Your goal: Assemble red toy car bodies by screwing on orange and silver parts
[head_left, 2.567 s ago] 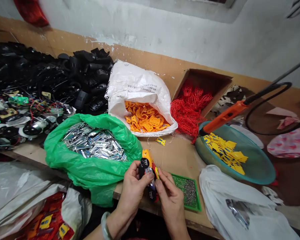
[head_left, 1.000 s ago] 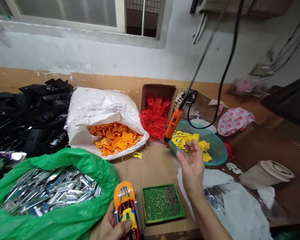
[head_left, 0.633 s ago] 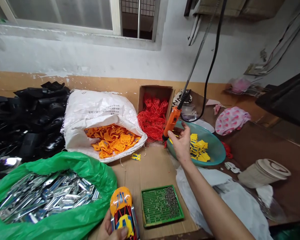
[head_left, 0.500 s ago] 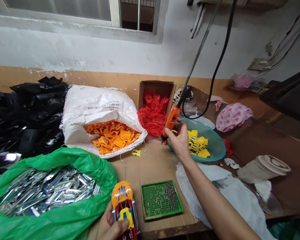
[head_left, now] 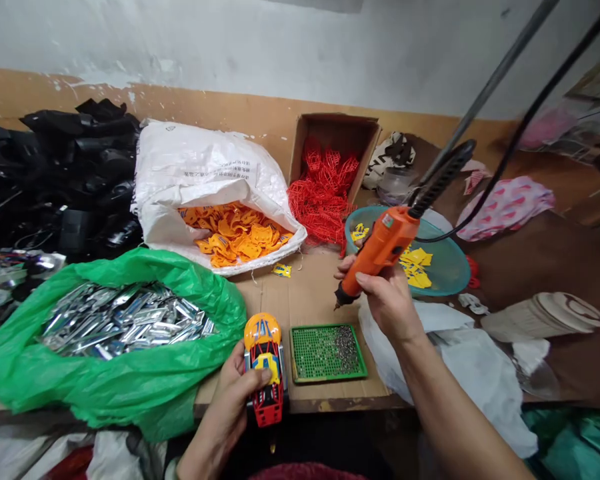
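Observation:
My left hand [head_left: 233,387] is closed around a toy car [head_left: 269,403] with an orange hood, red frame and yellow roof; its thumb presses on the roof. My right hand [head_left: 393,300] grips an orange electric screwdriver [head_left: 380,247], tilted with its tip down and to the left. The tip hangs above the cardboard, behind a green screw tray [head_left: 300,353]. Small screws [head_left: 347,347] are heaped on the tray's right side and scattered over its grid. The tray lies just right of the car, apart from it.
A green bag [head_left: 200,393] of shiny metallic parts lies left. Behind are a white sack [head_left: 205,153] of orange parts, a carton [head_left: 365,127] with red frames, and a teal basin [head_left: 453,270] of yellow parts. Black parts [head_left: 95,167] pile up far left.
The view has tilted down. My right hand has brought the screwdriver nearer, away from the basin. My left hand still holds the car, now more fully in view.

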### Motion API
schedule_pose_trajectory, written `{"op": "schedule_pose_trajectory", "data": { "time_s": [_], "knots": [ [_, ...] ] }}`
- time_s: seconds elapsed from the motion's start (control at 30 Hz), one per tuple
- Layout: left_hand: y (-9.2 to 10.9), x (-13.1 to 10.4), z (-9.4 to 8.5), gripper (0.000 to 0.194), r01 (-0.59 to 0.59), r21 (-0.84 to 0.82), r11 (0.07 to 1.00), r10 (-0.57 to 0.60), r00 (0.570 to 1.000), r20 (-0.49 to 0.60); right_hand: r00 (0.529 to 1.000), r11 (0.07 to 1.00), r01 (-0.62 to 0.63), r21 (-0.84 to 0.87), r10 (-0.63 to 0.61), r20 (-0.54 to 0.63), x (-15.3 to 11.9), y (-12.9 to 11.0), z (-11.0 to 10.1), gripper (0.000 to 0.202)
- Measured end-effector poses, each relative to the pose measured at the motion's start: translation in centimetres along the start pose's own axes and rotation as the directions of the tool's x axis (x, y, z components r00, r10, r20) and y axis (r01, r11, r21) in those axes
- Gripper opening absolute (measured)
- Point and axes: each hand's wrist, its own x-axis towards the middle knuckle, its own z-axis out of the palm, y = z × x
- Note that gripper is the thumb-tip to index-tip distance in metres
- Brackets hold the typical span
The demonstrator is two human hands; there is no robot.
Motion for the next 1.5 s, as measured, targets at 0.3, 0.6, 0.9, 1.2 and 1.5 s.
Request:
{"op": "schedule_pose_trajectory", "data": {
  "time_s": [0.3,0.6,0.9,1.2,1.5],
  "knots": [
    [0.4,0.1,0.7,0.057,-0.012,0.027,1.000,0.012,1.000,0.015,0.987,0.997,-0.042,0.067,0.051,-0.153,-4.5,-1.8,1.4,0.021],
    [-0.1,0.1,0.3,0.057,-0.023,0.051,0.998,0.022,0.999,0.028,0.991,0.983,-0.081,0.167,0.097,-0.093,-6.9,0.1,1.4,0.021],
    [-0.1,0.2,0.4,0.058,-0.011,0.057,0.998,0.010,1.000,0.021,0.993,0.973,-0.112,0.203,0.118,-0.018,-7.8,1.6,1.9,0.024],
    [0.1,0.2,0.7,0.057,0.004,0.026,1.000,-0.005,1.000,0.008,0.988,0.964,-0.157,0.212,0.154,0.032,-8.2,3.6,2.5,0.024],
    [0.0,0.4,0.4,0.061,0.039,0.034,0.999,-0.041,0.999,0.031,0.991,0.956,-0.130,0.264,0.118,0.060,-8.1,4.1,2.8,0.021]
  ]
}}
